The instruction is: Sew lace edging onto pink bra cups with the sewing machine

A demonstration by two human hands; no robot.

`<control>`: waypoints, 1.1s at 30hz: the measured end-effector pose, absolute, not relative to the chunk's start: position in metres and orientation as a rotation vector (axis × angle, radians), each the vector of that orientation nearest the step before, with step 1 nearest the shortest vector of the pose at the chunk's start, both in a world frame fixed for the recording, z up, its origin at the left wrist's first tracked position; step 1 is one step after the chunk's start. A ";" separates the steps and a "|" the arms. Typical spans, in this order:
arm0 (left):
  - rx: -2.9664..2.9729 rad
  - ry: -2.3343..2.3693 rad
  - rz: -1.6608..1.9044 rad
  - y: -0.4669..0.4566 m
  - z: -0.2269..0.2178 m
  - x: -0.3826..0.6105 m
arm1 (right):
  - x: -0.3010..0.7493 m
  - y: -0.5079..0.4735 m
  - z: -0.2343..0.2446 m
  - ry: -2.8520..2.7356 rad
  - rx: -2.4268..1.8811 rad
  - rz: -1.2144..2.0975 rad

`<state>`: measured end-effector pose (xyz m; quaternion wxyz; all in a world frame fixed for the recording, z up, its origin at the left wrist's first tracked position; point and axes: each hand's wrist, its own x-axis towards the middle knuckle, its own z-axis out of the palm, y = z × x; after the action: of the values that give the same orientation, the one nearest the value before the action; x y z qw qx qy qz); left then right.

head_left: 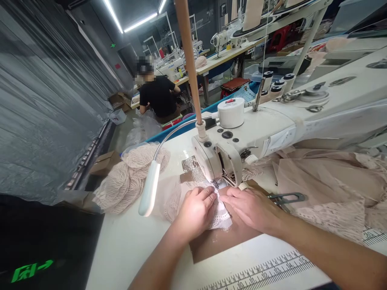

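Observation:
A white sewing machine (272,125) stands on the white table (127,241). A piece of pale lace fabric (222,217) lies under its needle, on a brown patch of the table. My left hand (196,211) lies on the lace just left of the needle, fingers curled down onto it. My right hand (254,209) presses flat on the fabric just right of the needle, fingers stretched toward the presser foot. Both hands almost touch each other.
A gooseneck lamp (148,189) hangs over the table's left part. A heap of beige lace pieces (127,179) lies at the left, more beige fabric (332,189) at the right. Thread snips (286,198) rest beside my right hand. A person in black (159,96) sits at a far table.

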<state>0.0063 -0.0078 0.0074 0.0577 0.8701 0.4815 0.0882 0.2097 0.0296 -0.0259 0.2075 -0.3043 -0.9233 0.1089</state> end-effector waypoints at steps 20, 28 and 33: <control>2.634 1.630 0.315 -0.016 -0.005 0.022 | 0.209 0.030 -0.034 -2.596 -0.871 0.180; 2.624 1.534 0.301 -0.016 0.001 0.018 | 0.212 0.029 -0.034 -2.572 -0.828 0.131; 2.626 1.524 0.259 -0.017 0.002 0.018 | 0.214 0.028 -0.034 -2.562 -0.792 0.141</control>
<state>0.0184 -0.0173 0.0022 0.0471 0.8607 0.4997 0.0849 0.2142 0.0284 -0.0341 0.2262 -0.2873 -0.9293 0.0511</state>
